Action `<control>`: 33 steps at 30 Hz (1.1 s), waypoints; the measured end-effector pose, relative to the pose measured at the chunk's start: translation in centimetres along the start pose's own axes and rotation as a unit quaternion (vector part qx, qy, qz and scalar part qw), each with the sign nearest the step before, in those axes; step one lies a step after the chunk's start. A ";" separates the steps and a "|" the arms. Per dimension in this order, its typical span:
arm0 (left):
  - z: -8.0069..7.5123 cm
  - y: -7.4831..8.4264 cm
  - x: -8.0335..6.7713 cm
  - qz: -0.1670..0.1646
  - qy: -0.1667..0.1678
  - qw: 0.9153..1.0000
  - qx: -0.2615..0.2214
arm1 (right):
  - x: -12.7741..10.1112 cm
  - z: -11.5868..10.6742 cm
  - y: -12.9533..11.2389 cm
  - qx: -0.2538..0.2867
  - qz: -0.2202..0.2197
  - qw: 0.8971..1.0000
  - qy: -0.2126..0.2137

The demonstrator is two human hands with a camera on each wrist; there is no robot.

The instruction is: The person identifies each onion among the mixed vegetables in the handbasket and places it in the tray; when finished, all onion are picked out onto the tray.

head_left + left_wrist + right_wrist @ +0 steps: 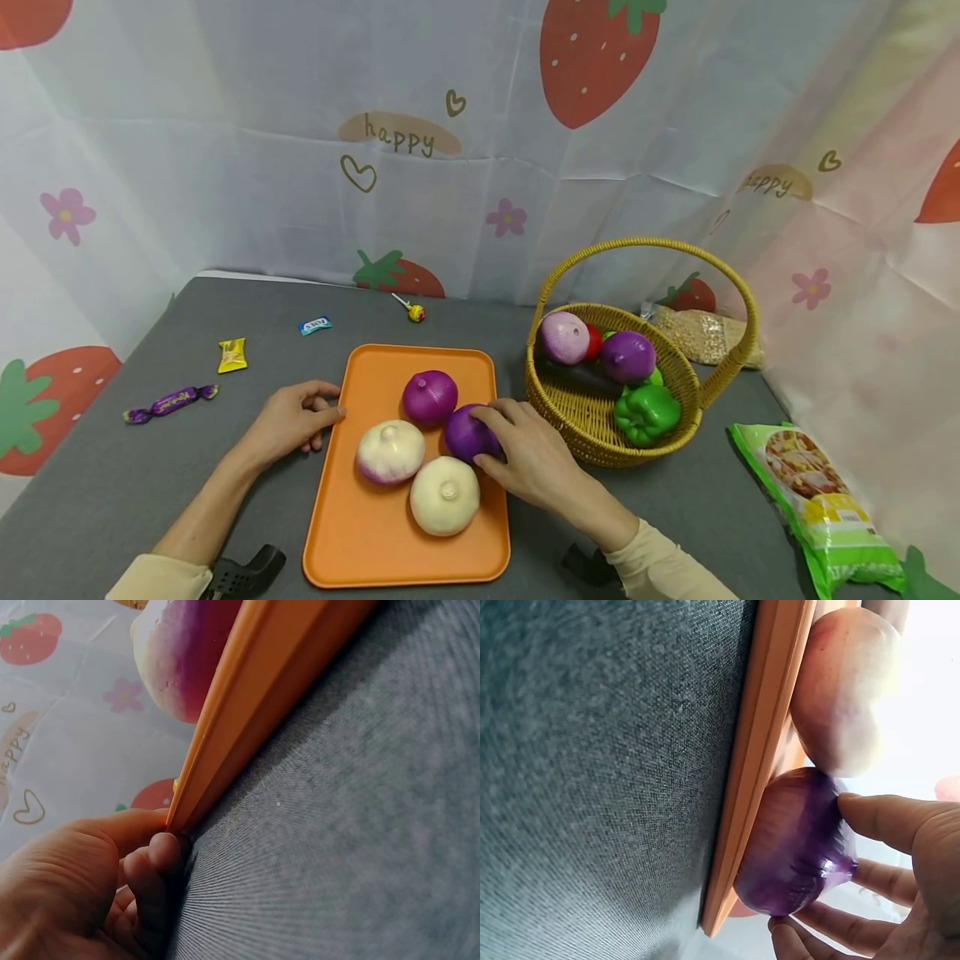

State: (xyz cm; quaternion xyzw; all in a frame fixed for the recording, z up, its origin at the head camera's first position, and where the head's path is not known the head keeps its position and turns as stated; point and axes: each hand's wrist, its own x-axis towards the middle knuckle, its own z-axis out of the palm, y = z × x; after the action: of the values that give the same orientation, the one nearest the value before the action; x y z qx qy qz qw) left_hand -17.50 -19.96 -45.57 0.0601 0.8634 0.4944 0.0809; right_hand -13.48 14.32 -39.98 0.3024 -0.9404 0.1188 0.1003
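On the table lies an orange tray (405, 562) bearing two purple onions and two pale, turnip-like bulbs. My right hand (536, 454) holds the right-hand purple onion (795, 840), thumb on one side and fingers on the other, low over the tray's right side. The other purple onion (430, 397) sits behind it to the left. One pale bulb (390, 452) has a purple underside; a second pale bulb (445, 497) is nearest the front. My left hand (295, 423) pinches the tray's left rim, its thumb on the edge and its other fingers curled against the side in the left wrist view.
A wicker basket (558, 404) with a tall handle stands right of the tray, holding a green pepper (647, 414), an eggplant and onions. Wrapped candies (172, 401) and a lollipop (415, 312) lie left and behind. A green food bag (821, 508) lies at right.
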 end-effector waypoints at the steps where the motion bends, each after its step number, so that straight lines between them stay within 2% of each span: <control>1: 0.0 0.0 0.0 0.001 0.000 1.000 0.000 | 0.0 0.0 0.0 -0.001 0.000 1.000 0.000; 33: 0.0 -0.1 0.0 0.006 -0.002 1.000 0.002 | 0.2 0.1 -0.1 0.011 0.007 1.000 -0.015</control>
State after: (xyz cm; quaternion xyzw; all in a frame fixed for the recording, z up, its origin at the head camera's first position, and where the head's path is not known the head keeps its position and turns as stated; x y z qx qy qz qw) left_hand -17.54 -20.01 -45.69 0.0660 0.8641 0.4926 0.0797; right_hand -13.53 14.10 -39.97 0.2984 -0.9427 0.1249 0.0822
